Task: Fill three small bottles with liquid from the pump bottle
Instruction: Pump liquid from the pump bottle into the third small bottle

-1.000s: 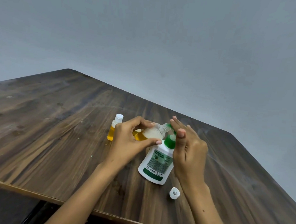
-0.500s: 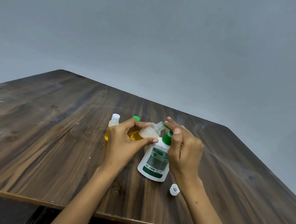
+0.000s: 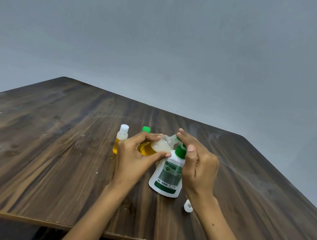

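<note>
My left hand (image 3: 133, 159) grips a small clear bottle (image 3: 158, 146), tilted with its open neck under the nozzle of the white pump bottle (image 3: 167, 176). The small bottle holds yellow liquid and foam. My right hand (image 3: 197, 165) rests on the green pump head (image 3: 180, 151), its fingers straight over the top. A small bottle with a white cap (image 3: 121, 139) stands to the left, partly filled with yellow liquid. Behind my left hand another bottle shows only its green cap (image 3: 146, 129). A loose white cap (image 3: 188, 206) lies by my right wrist.
All of this sits on a dark wooden table (image 3: 59, 151), whose near edge runs along the bottom. A plain grey wall (image 3: 176, 56) stands behind the table's far edges.
The view has shifted slightly, bringing the green-capped bottle out from behind my left hand. Both hands stay on the small bottle and the pump head.
</note>
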`<state>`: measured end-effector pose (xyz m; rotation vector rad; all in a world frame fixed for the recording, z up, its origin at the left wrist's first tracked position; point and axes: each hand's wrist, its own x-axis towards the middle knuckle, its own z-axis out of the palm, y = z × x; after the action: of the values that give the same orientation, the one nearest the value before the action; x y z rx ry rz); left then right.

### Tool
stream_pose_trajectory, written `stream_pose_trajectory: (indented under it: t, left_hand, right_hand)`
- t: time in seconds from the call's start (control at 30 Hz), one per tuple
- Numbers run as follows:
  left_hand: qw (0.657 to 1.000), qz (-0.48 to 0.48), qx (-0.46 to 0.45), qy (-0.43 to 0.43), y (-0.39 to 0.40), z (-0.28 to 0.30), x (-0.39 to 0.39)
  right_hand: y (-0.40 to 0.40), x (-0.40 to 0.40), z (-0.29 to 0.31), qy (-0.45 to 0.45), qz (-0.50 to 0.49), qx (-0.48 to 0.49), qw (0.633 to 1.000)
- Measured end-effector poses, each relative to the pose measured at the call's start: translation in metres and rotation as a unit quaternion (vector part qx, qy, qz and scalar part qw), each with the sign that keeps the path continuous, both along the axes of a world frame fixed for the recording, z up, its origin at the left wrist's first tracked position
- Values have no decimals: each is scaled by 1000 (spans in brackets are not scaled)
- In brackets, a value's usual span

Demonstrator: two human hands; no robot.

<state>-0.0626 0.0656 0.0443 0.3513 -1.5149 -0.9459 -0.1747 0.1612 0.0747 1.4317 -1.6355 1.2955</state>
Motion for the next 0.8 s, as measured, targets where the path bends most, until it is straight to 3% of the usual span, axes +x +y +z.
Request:
stream_pose_trajectory:
  t: [0.8]
  left_hand:
    - [1000,-11,6,6,-5,-1,3]
  right_hand:
    - [1,-6,9,-3,30,8,1000]
